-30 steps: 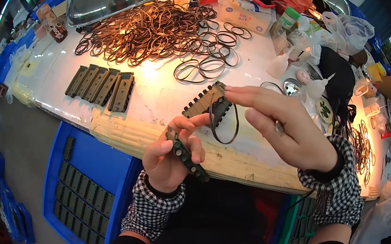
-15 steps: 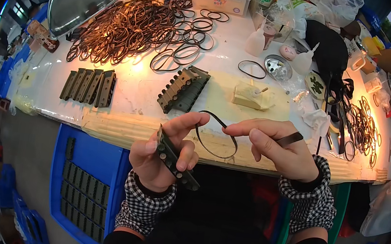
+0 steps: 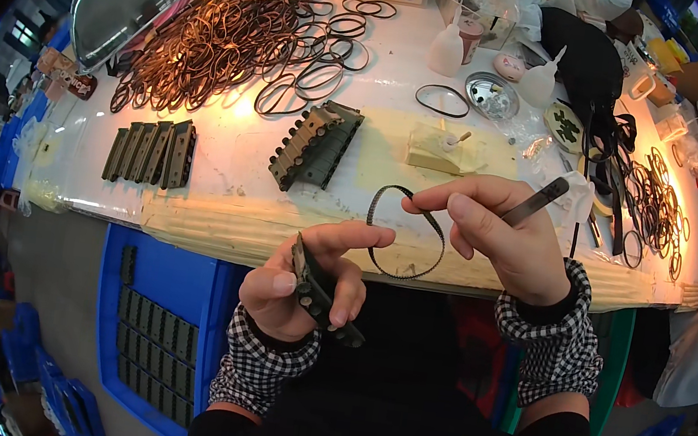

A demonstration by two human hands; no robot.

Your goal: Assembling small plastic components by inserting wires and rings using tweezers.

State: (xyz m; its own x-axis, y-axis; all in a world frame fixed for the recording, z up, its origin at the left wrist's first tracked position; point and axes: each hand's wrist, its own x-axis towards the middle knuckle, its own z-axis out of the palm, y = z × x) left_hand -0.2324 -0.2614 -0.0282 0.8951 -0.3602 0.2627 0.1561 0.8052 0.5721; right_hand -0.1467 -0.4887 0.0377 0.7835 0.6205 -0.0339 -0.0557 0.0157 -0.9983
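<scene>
My left hand (image 3: pixel 285 298) grips a dark green model tank hull part (image 3: pixel 317 295) with small round wheels along its side. Its index finger stretches out toward a thin black toothed rubber track (image 3: pixel 443 250), a loop hanging in front of it. My right hand (image 3: pixel 501 238) pinches the top of this loop with thumb and fingertips. Dark flat tweezers (image 3: pixel 538 201) stick out from the same hand, by the base of the thumb. On the table beyond stand more green hull parts (image 3: pixel 316 147) with wheels, side by side, and a further row of brownish ones (image 3: pixel 150 152) at the left.
A large heap of dark rubber loops (image 3: pixel 222 47) lies at the back left, another (image 3: pixel 658 201) at the right. A masking-taped block (image 3: pixel 446 149), a round metal dish (image 3: pixel 491 96) and white squeeze bottles (image 3: pixel 447 50) stand behind my hands. Below left is a blue tray (image 3: pixel 170 269) of green parts.
My right hand has lifted the loop slightly up and right, away from my left index fingertip. The tweezers now point more upward. My left hand has shifted a little right and down with the hull part.
</scene>
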